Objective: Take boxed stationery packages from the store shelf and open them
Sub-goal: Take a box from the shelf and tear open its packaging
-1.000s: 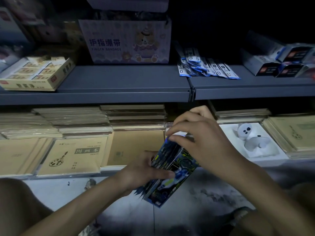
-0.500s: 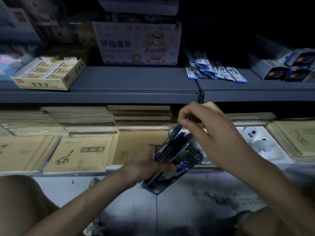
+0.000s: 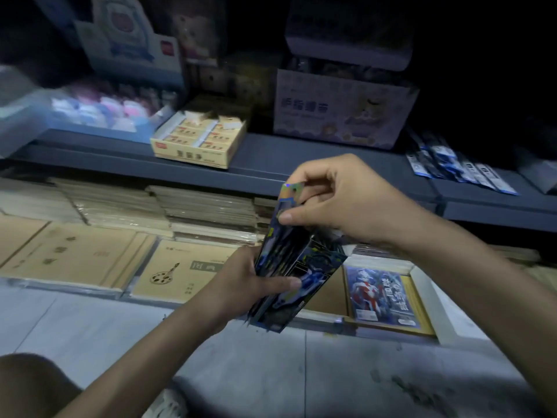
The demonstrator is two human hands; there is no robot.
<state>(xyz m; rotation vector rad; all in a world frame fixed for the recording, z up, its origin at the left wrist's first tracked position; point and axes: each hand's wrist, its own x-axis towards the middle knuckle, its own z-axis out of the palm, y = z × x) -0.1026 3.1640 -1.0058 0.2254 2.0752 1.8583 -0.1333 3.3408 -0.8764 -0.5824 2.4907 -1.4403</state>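
Head view puts the boxed package (image 3: 301,276) right in front of us, held in the air above the floor (image 3: 211,357) and just ahead of the lower shelf, resting on nothing. Its long axis runs steeply: the lower end points down toward us and the upper end tips up and away toward the shelving.

Our left hand (image 3: 247,285) is curled round the lower half with the thumb laid across the printed face, gripping the body. Our right hand (image 3: 346,200) sits at the upper end, above the left. Its fingers (image 3: 284,218) pinch a shiny strip (image 3: 291,191) that stands out of the top. In this dim, blurred light we cannot tell whether that strip is a flap or an inner card.

The right hand is the one at the opening end. We judge that the pull should follow the long axis, up and away, while the left hand braces against it.

Behind the package lie tan sketchbooks (image 3: 187,267) and a bright hero-printed book (image 3: 379,294). Above them, the grey shelf (image 3: 271,164) carries a tray of erasers (image 3: 196,143).
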